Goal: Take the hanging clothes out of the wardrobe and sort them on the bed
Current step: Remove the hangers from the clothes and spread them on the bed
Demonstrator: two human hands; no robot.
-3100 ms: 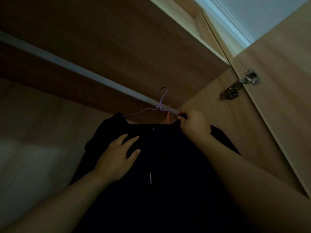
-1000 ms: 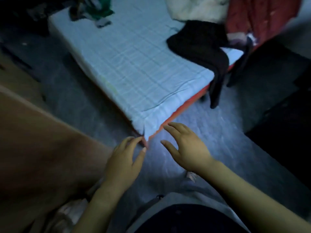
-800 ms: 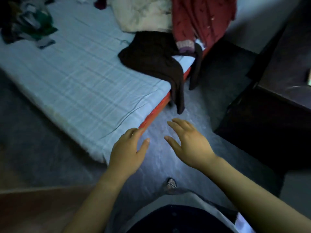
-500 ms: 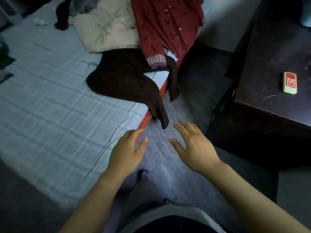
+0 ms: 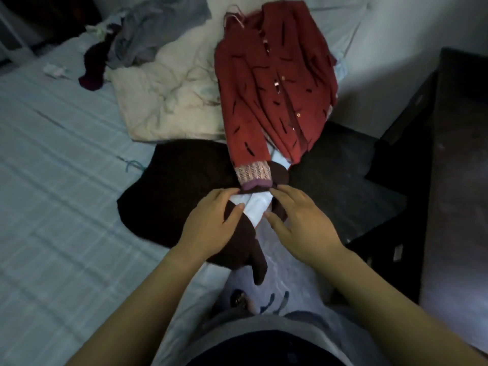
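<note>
A dark brown garment (image 5: 174, 191) lies at the corner of the bed (image 5: 52, 207), one sleeve drooping over the edge toward the floor. A red cardigan (image 5: 272, 85) with dark flecks and a knitted cuff lies behind it, the cuff overlapping the brown garment. My left hand (image 5: 211, 225) rests on the brown garment near the bed corner, fingers relaxed. My right hand (image 5: 298, 223) hovers beside it over the corner, fingers spread, holding nothing. The wardrobe is out of view.
A cream quilt (image 5: 169, 101) and a heap of grey and purple clothes (image 5: 126, 40) lie further up the bed. A dark wooden cabinet (image 5: 449, 180) stands close on the right. Grey floor (image 5: 338, 180) shows between bed and cabinet.
The view swung from the wardrobe rail to the bed. Both hands, empty, moved forward over the floor to the bed corner; the left one now touches the brown garment.
</note>
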